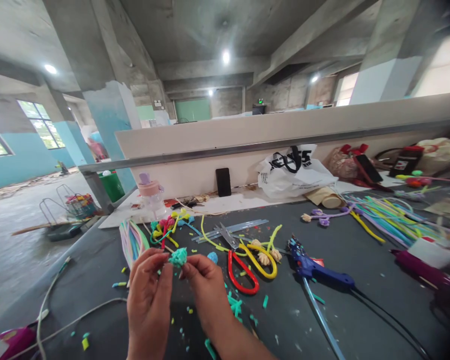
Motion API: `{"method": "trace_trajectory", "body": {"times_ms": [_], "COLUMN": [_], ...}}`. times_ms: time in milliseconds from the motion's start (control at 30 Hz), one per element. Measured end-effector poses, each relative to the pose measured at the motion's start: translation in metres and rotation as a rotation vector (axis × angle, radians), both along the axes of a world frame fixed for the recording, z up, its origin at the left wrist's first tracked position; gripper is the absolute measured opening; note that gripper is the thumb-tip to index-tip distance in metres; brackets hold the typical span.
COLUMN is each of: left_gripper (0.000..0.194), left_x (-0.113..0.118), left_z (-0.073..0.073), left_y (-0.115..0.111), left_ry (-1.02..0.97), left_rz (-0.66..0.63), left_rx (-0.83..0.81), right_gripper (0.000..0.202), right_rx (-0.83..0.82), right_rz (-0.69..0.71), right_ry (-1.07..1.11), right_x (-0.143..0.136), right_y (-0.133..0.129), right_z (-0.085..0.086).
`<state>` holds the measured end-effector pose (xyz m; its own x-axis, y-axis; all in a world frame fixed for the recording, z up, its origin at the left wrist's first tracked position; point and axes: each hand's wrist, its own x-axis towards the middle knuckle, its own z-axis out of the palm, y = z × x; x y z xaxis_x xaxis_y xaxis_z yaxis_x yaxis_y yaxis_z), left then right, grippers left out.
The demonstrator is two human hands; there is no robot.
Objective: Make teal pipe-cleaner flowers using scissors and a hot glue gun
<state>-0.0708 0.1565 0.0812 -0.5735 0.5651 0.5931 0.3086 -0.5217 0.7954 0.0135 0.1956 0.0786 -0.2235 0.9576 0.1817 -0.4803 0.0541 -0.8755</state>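
A small teal fuzzy bundle [178, 256] is pinched between the fingertips of my left hand [150, 295] and my right hand [206, 287], above the dark table. Scissors [243, 265] with one red and one yellow handle lie just right of my right hand, blades pointing away. A blue ball [212, 257] rests between my right hand and the scissors. Cut teal pieces [235, 304] are scattered beside my right wrist. Farther right lies a blue glue gun [318, 272] with a clear stick under it. Yellow, pink and blue fuzzy shapes [167, 225] sit beyond my hands.
Pastel stems [132, 239] lie at the left; more stems [386, 220] spread at the right. A pink-lidded bottle [151, 195], a black phone [223, 182] and a white bag [294, 170] stand along the back. Cables [78, 315] cross the left side. A purple tool [423, 267] lies far right.
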Motion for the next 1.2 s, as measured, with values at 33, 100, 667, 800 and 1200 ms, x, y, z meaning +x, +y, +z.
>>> {"method": "trace_trajectory", "body": {"times_ms": [33, 100, 667, 800, 1200], "left_gripper": [0.012, 0.008, 0.009, 0.012, 0.007], "left_x": [-0.002, -0.005, -0.025, -0.031, -0.035], "left_z": [-0.001, -0.002, 0.015, 0.017, 0.012], "left_y": [0.0, 0.001, -0.001, -0.001, -0.001], "left_ry": [0.098, 0.266, 0.756, 0.767, 0.325], "left_rz": [0.031, 0.086, 0.185, 0.159, -0.094], "left_rx": [0.012, 0.014, -0.086, -0.102, -0.136], "right_gripper": [0.012, 0.01, 0.013, 0.013, 0.014], "right_rx": [0.038, 0.109, 0.373, 0.432, 0.171], "right_rz": [-0.027, -0.086, -0.287, -0.289, -0.07], "right_ry": [-0.025, -0.093, -0.453, -0.455, -0.175], "right_x": [0.0, -0.001, 0.006, 0.007, 0.005], "right_y": [0.001, 0.002, 0.008, 0.007, 0.004], "right_z": [-0.002, -0.007, -0.011, -0.013, -0.008]}}
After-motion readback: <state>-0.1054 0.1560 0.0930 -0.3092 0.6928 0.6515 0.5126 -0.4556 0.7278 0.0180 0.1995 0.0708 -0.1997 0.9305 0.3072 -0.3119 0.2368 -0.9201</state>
